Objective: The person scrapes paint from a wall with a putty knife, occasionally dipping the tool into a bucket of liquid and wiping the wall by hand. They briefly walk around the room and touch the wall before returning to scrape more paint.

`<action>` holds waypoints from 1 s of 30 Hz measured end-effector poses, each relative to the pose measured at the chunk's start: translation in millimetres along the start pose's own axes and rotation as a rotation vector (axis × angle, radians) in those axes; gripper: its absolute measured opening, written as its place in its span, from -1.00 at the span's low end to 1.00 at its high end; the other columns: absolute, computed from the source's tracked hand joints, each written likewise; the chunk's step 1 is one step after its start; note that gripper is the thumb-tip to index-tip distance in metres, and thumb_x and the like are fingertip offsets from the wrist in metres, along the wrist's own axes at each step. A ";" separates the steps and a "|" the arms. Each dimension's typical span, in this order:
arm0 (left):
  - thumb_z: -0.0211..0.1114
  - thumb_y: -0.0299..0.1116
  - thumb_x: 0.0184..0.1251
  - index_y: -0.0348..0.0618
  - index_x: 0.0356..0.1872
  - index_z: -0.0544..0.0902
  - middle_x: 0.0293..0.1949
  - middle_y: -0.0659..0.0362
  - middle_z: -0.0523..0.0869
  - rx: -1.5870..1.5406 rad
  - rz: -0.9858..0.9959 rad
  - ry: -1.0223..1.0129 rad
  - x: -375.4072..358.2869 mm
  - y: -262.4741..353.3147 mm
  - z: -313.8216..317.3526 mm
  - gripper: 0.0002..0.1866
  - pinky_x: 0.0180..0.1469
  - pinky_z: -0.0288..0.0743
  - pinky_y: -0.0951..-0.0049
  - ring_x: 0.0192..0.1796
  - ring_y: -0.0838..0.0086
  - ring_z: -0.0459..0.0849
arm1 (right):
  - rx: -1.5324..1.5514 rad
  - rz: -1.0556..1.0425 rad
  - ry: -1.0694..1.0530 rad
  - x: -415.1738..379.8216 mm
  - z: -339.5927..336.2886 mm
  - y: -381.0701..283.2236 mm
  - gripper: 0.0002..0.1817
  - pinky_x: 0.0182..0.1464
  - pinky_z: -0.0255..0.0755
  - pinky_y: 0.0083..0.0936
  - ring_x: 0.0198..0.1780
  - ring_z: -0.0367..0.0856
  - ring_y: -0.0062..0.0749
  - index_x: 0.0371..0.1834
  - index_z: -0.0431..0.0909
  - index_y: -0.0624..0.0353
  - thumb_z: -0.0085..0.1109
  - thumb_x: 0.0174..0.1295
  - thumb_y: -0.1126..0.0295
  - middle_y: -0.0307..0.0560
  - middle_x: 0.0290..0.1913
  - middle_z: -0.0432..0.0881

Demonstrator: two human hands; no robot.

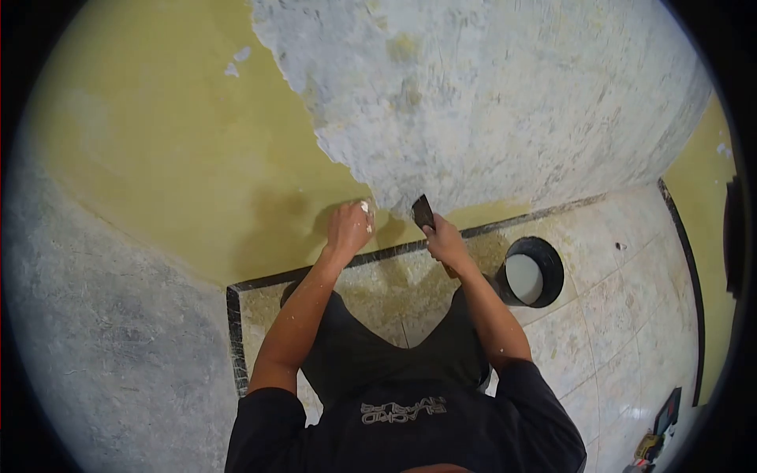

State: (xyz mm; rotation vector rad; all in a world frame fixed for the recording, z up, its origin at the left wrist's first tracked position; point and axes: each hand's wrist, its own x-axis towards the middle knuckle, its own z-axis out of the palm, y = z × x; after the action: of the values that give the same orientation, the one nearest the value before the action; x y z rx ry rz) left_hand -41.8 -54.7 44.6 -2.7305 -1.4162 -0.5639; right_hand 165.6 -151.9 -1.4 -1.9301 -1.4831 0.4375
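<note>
Your right hand (448, 243) grips the scraper (423, 210) near the bottom edge of the wall (489, 102), mostly bare but yellow at left, and I can't tell if your left hand (348, 229) holds anything.

Fairly even, moderate light falls on the yellow-green painted wall (158, 118), with soft shadows beside both hands (their source lies out of view). A faint glare touches the pale, stained tile floor (623, 331); black vignetting rings the fisheye-curved edges, where detail softens.
</note>
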 end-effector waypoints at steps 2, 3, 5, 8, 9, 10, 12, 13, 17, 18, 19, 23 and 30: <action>0.25 -0.42 0.09 -0.20 -0.34 0.71 -0.30 -0.11 0.71 -0.293 0.025 0.153 1.1 6.3 -6.9 -0.86 -0.28 0.54 0.14 -0.32 0.02 0.68 | 0.212 0.087 -0.022 -20.0 14.5 21.7 -0.80 -0.37 0.43 -0.05 -0.37 0.63 0.13 -0.16 0.40 0.24 0.08 0.27 0.35 0.22 -0.45 0.62; 0.25 -0.33 0.20 -0.17 -0.13 0.66 -0.15 0.01 0.73 -0.426 -0.229 -0.057 4.9 7.8 -3.2 -0.75 -0.22 0.54 0.25 -0.25 0.14 0.71 | 0.530 0.231 -0.108 -32.3 8.9 14.0 -0.85 -0.55 0.39 -0.30 -0.55 0.60 -0.26 -0.22 0.41 0.24 0.04 0.32 0.38 0.03 -0.54 0.58; 0.22 -0.24 0.26 -0.15 -0.03 0.61 -0.12 0.09 0.72 -0.819 -0.457 -0.288 5.0 7.1 28.3 -0.69 -0.19 0.52 0.30 -0.24 0.23 0.72 | 0.663 0.260 -0.049 -34.1 28.1 23.0 -0.85 -0.59 0.33 -0.42 -0.59 0.51 -0.41 -0.21 0.41 0.24 0.03 0.34 0.36 -0.07 -0.57 0.53; 0.15 0.09 0.36 -0.10 0.15 0.48 -0.06 0.23 0.70 -1.233 -0.617 -0.651 -11.1 6.3 70.2 -0.46 -0.07 0.47 0.38 -0.09 0.44 0.69 | 0.892 0.324 0.020 -37.6 39.5 2.7 -0.79 -0.66 0.22 -0.57 -0.65 0.36 -0.59 -0.18 0.44 0.23 0.03 0.38 0.29 -0.24 -0.61 0.45; 0.13 0.15 0.34 -0.09 0.12 0.49 -0.09 0.21 0.70 -1.417 -0.678 -0.657 -13.8 15.0 77.0 -0.44 -0.07 0.46 0.38 -0.09 0.43 0.68 | 0.897 0.299 0.036 -32.0 44.0 -1.1 -0.77 -0.67 0.22 -0.59 -0.64 0.35 -0.61 -0.18 0.46 0.23 0.03 0.38 0.26 -0.25 -0.60 0.45; 0.12 0.21 0.32 -0.08 0.10 0.51 -0.11 0.18 0.70 -1.603 -0.739 -0.660 -15.6 23.7 84.1 -0.42 -0.06 0.46 0.38 -0.08 0.41 0.66 | 0.901 0.275 0.050 -26.0 48.9 -5.2 -0.75 -0.67 0.21 -0.60 -0.64 0.35 -0.62 -0.17 0.47 0.22 0.04 0.38 0.23 -0.25 -0.59 0.46; 0.08 0.29 0.28 -0.11 0.01 0.53 -0.12 0.23 0.65 -1.765 -0.850 -0.566 -18.2 29.1 111.9 -0.36 0.01 0.43 0.42 -0.06 0.45 0.60 | 0.880 0.291 0.046 -11.6 64.0 -10.5 -0.73 -0.60 0.28 -0.56 -0.59 0.40 -0.57 -0.20 0.49 0.24 0.05 0.37 0.21 -0.21 -0.56 0.50; 0.11 0.24 0.29 -0.11 -0.01 0.54 -0.13 0.22 0.65 -1.866 -0.749 -0.488 -19.4 25.4 129.4 -0.41 -0.02 0.44 0.44 -0.10 0.46 0.59 | 0.860 0.242 0.096 -3.0 75.0 -11.9 -0.73 -0.54 0.31 -0.51 -0.56 0.43 -0.51 -0.20 0.50 0.26 0.06 0.36 0.23 -0.16 -0.54 0.53; 0.16 0.05 0.37 -0.12 -0.09 0.57 -0.15 0.24 0.64 -2.023 -0.763 -0.096 -16.5 46.0 124.7 -0.58 -0.06 0.47 0.45 -0.14 0.47 0.58 | 0.768 0.083 0.197 27.2 116.4 0.6 -0.76 -0.36 0.40 -0.34 -0.44 0.56 -0.32 -0.22 0.50 0.30 0.08 0.33 0.29 0.05 -0.45 0.63; 0.16 0.00 0.38 -0.11 -0.11 0.57 -0.18 0.25 0.64 -2.089 -0.831 0.019 -18.1 45.9 124.5 -0.63 -0.06 0.49 0.43 -0.15 0.47 0.59 | 0.762 0.002 0.241 28.4 124.2 1.5 -0.77 -0.35 0.41 -0.32 -0.43 0.58 -0.30 -0.23 0.50 0.30 0.08 0.32 0.30 0.09 -0.44 0.64; 0.16 0.00 0.38 -0.11 -0.11 0.57 -0.18 0.25 0.64 -2.094 -0.841 0.020 -19.1 43.4 125.6 -0.63 -0.06 0.49 0.43 -0.15 0.47 0.59 | 0.755 0.007 0.234 29.4 130.8 3.9 -0.77 -0.35 0.41 -0.32 -0.43 0.58 -0.30 -0.23 0.50 0.30 0.08 0.32 0.30 0.09 -0.44 0.64; 0.20 -0.12 0.39 -0.13 -0.09 0.57 -0.16 0.24 0.64 -2.152 -0.989 0.026 -9.3 26.5 146.4 -0.70 -0.02 0.49 0.41 -0.11 0.47 0.59 | 0.675 0.050 0.244 39.6 147.6 4.3 -0.78 -0.32 0.43 -0.29 -0.41 0.63 -0.18 -0.23 0.50 0.30 0.08 0.31 0.32 0.14 -0.42 0.66; 0.20 -0.31 0.40 -0.17 -0.11 0.57 -0.18 0.22 0.64 -2.178 -1.129 0.098 -7.3 25.3 159.6 -0.82 -0.04 0.51 0.39 -0.13 0.46 0.58 | 0.610 0.108 0.351 34.5 165.4 6.8 -0.80 -0.30 0.43 -0.24 -0.37 0.65 0.03 -0.23 0.50 0.32 0.06 0.30 0.36 0.23 -0.42 0.64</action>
State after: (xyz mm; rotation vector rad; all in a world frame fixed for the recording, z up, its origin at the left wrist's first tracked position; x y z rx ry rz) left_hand 23.7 -47.3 -103.1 0.2093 0.8178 1.0233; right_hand 78.7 -71.6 -122.3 -1.5010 -0.8887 0.4981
